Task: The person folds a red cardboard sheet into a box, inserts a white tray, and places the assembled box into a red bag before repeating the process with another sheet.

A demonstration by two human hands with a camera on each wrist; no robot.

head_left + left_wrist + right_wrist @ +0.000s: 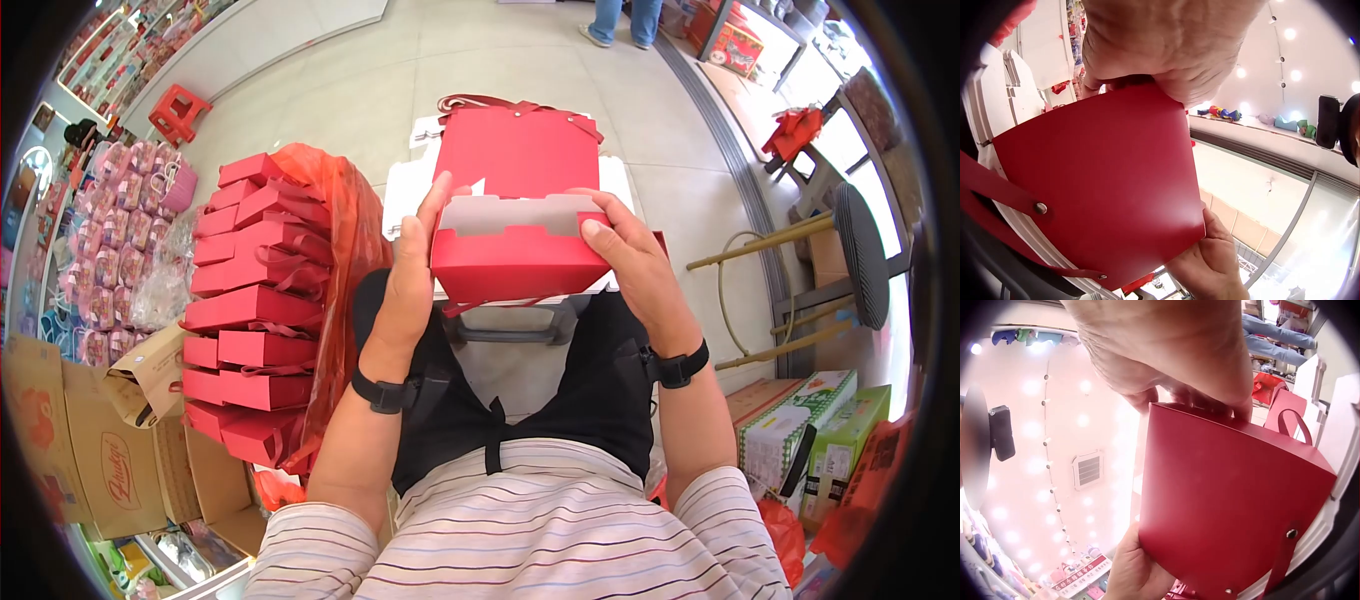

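A red box (pixel 520 268) with a pale inside stands over a white stool (pixel 400 215), its open side up. The left hand (pixel 405 285) lies along its left side, fingers fairly straight. At its right end, the right hand (pixel 640 262) holds the edge, thumb on the near corner and fingers behind. Both wrist views show the box's plain red face (pixel 1110 181), with a riveted ribbon handle (pixel 1282 562) low on it. Behind the box, a flat red piece (pixel 520 150) with ribbon handles lies on the stool.
Many red boxes (pixel 262 305) are stacked at the left beside an orange plastic bag (pixel 350 225). Cardboard cartons (pixel 115 465) stand at the lower left. At the right are a tipped chair (pixel 860 255) and cartons (pixel 800 425). Someone's legs (pixel 625 20) show at the top.
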